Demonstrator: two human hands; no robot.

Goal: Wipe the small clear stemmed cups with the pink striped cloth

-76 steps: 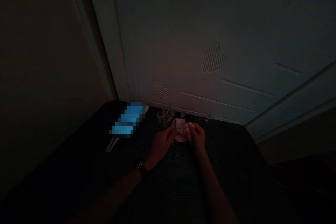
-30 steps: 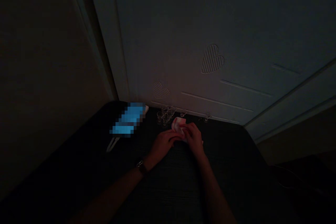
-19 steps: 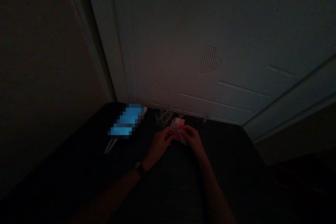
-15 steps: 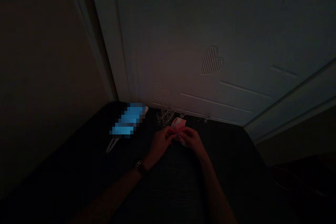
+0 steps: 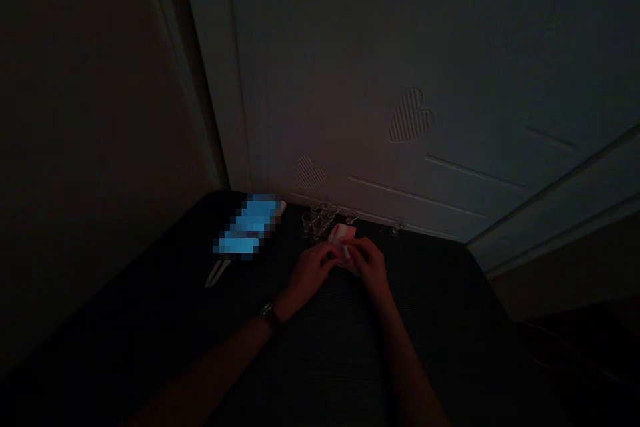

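A small, thin, pinkish-white sheet (image 5: 345, 231) is between my hands, over the dark tabletop; the dim light hides whether it is paper or cloth. My left hand (image 5: 313, 272) has its fingers closed on the sheet's left lower side. From the right, my right hand (image 5: 369, 263) pinches the same sheet with thumb and fingertips. Part of the sheet is hidden behind the fingers. Just beyond it, against the wall panel, stands a cluster of several small clear glass-like cups (image 5: 319, 218).
A glowing blue screen (image 5: 249, 227), pixelated over, lies to the left with a pale loop (image 5: 217, 273) at its near end. Another small clear piece (image 5: 396, 228) sits at the back right. A pale panel with raised hearts (image 5: 411, 116) rises behind the dark table (image 5: 320, 360).
My right hand has shifted its grip slightly and its fingers are more bent. The sheet looks flatter, less bunched, with more pale surface showing. The view has moved a little.
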